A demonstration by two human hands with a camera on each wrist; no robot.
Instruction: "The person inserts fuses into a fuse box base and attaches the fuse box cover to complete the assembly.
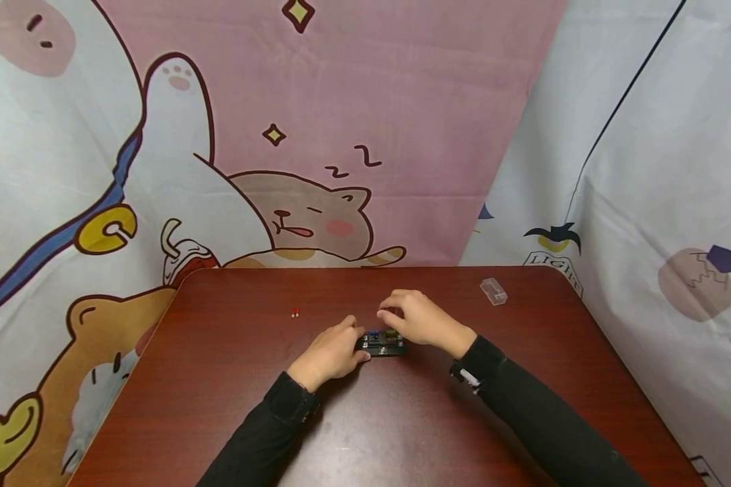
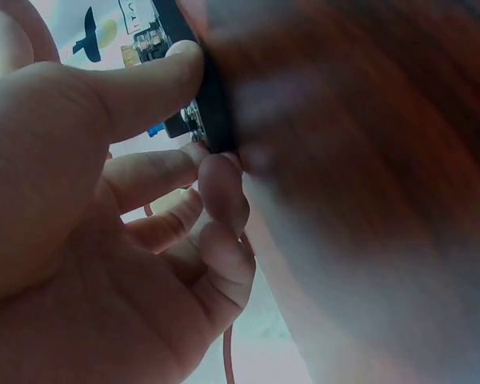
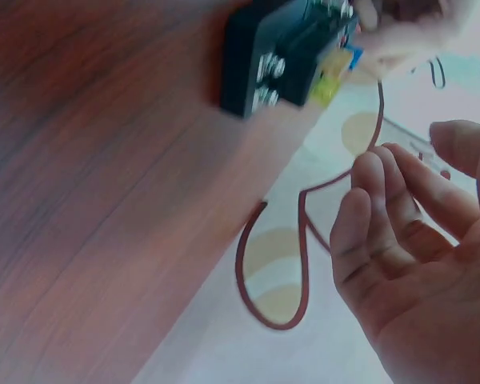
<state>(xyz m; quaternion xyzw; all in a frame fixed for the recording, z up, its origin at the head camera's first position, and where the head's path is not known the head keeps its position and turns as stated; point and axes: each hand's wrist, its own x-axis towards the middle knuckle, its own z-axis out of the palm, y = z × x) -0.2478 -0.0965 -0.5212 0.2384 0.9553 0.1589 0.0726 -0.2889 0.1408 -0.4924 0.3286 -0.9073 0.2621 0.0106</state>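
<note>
A: Head view first. Black block [image 1: 382, 343] lies mid-bench [image 1: 402, 433], long axis side to side, between the hands. Left hand [image 1: 331, 353] grips its left end; right hand [image 1: 417, 319] hovers over the top right, fingers curled (holding anything? I cannot tell).

B: Left wrist view?

A: Thumb and fingers [image 2: 156, 84] pinch the block's [image 2: 210, 96] edge.

B: Right wrist?

A: The right hand [image 3: 420, 264] is loosely curled, empty here, just beside the block [image 3: 282, 60].

B: Surroundings?

A: Dark red wood bench, a clear plastic cover [image 1: 493, 291] far right, a small red piece [image 1: 295, 312] left, cartoon cloth [image 1: 317, 135] behind.
</note>
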